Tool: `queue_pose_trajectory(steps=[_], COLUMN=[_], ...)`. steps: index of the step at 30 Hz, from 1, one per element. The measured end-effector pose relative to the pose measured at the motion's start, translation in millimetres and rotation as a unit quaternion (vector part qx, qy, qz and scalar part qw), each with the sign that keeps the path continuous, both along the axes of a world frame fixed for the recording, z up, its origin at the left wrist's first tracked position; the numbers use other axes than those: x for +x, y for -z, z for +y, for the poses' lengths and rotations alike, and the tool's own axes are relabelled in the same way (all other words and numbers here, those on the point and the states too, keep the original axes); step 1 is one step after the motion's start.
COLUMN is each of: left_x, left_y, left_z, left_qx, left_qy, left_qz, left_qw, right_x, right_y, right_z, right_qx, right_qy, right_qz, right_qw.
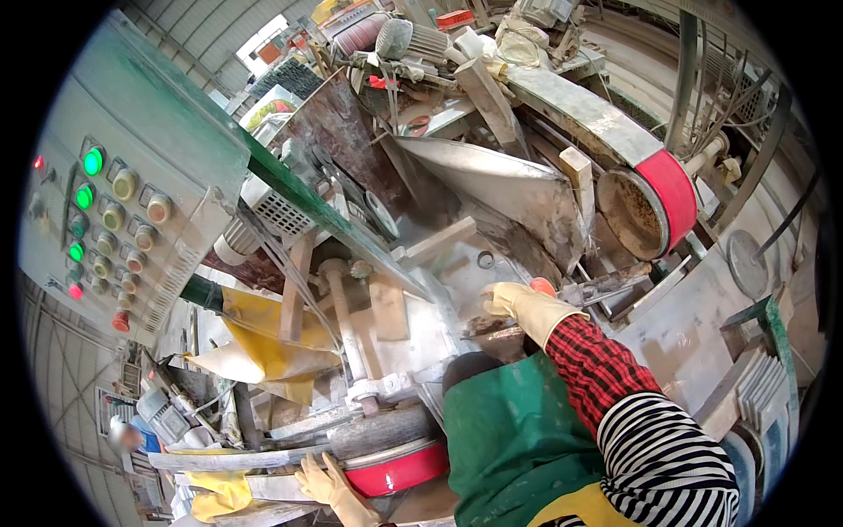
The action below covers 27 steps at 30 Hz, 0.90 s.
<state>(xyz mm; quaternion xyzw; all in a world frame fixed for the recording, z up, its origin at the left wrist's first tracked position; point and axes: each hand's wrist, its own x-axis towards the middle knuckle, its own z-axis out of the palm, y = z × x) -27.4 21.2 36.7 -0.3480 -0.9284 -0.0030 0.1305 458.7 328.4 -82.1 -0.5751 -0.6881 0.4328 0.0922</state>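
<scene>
My left hand [329, 487], in a cream rubber glove, is at the lower edge with its fingers spread. It is beside a red curved band [399, 470] on a wheel-like end of a machine, and I see nothing in its grasp. My right hand [518, 305], also gloved, reaches forward over a wet, pale grey surface [461, 272]. Its fingers point left and stand partly apart, with nothing visible between them. A small orange-red item [543, 285] shows right behind that glove; whether they touch, I cannot tell. My green apron [518, 422] covers the area between my arms.
A control box [132, 193] with lit green buttons rises at the left. At the upper right, a long machine arm [597, 114] ends in a red-banded wheel [672, 202]. Yellow cloth [272, 334] hangs near a metal shaft [342, 307]. Stacked slabs [760, 386] stand at the right.
</scene>
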Motion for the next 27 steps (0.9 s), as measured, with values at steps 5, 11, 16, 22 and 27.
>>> queue_pose_trajectory(steps=[5,11,16,22,27], left_x=[13.4,19.7,50.2,41.9,54.9], left_y=[-5.4,-6.5,-34.9,-25.9,-32.4], left_z=[8.1,4.2,19.9,3.7,6.6], left_qx=[-0.010,0.077,0.124,0.138,0.099], left_qy=[0.010,0.056,0.060,0.032,0.002], left_qz=[-0.011,0.035,0.007,0.012,-0.003], left_qw=[1.000,0.995,0.990,0.990,0.995], right_x=[4.6,8.3,30.9,19.2,10.1], right_y=[17.9,54.4,23.1,12.5,9.1], right_z=[9.1,23.7,19.4,16.6,14.1], right_qx=[0.022,0.025,-0.057,-0.092,-0.071], right_qy=[0.016,0.027,0.074,0.102,0.112], right_qz=[-0.007,0.065,0.174,0.228,0.197], right_qw=[1.000,0.997,0.980,0.964,0.971])
